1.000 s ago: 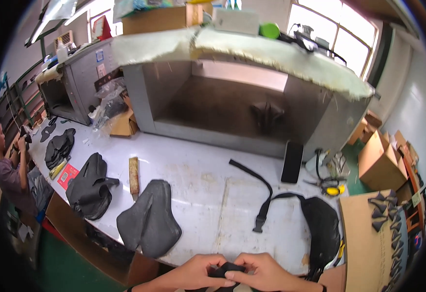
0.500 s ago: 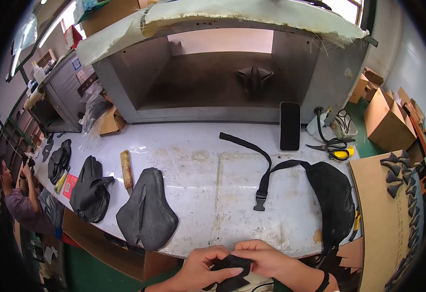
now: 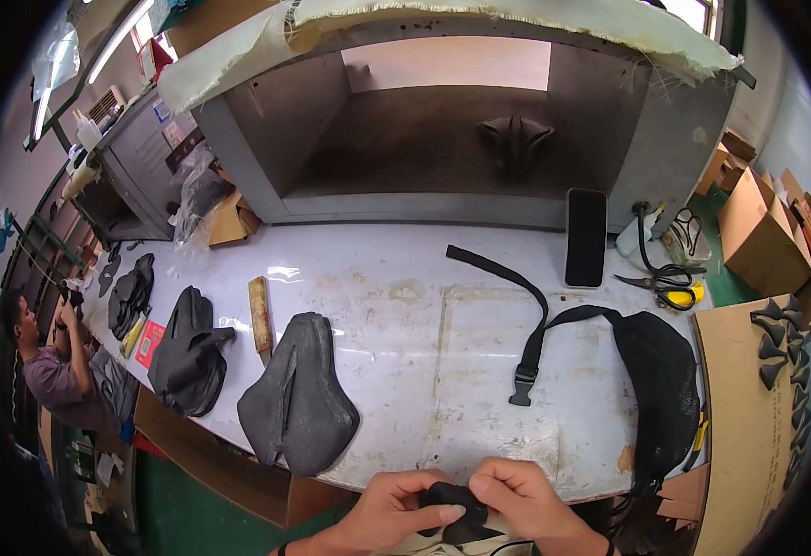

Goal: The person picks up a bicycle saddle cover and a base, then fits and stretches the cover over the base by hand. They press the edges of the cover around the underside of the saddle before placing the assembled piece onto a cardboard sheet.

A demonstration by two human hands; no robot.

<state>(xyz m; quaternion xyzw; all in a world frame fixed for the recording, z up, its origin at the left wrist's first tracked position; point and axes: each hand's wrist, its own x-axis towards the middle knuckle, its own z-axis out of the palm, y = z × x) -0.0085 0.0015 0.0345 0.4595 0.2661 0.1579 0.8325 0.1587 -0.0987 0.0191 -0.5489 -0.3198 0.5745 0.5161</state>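
Observation:
Close to my body, at the table's near edge, I hold a small piece of soft black material (image 3: 443, 498) between both hands. My left hand (image 3: 389, 510) is closed on its left side, the thumb lying across the front. With thumb and fingers my right hand (image 3: 515, 500) pinches its upper right edge. Part of the piece is hidden by my fingers. A dark grey bicycle saddle (image 3: 317, 417) lies on the table (image 3: 396, 371), to the left beyond my hands. Beside it are a folded black saddle cover (image 3: 188, 357) and a tool with a worn wooden handle (image 3: 259, 315).
A black waist bag (image 3: 658, 389) with a buckled strap lies at right. Behind it are a phone (image 3: 585, 239) and scissors (image 3: 656, 281). A grey metal box (image 3: 405, 208) holds another saddle (image 3: 514, 139). Small black pieces (image 3: 770, 347) sit on cardboard. Another person (image 3: 63, 371) works at far left.
The view has shifted, so the table things appear farther right. My right fingers have changed their pinch on the black material, and its shape has altered slightly.

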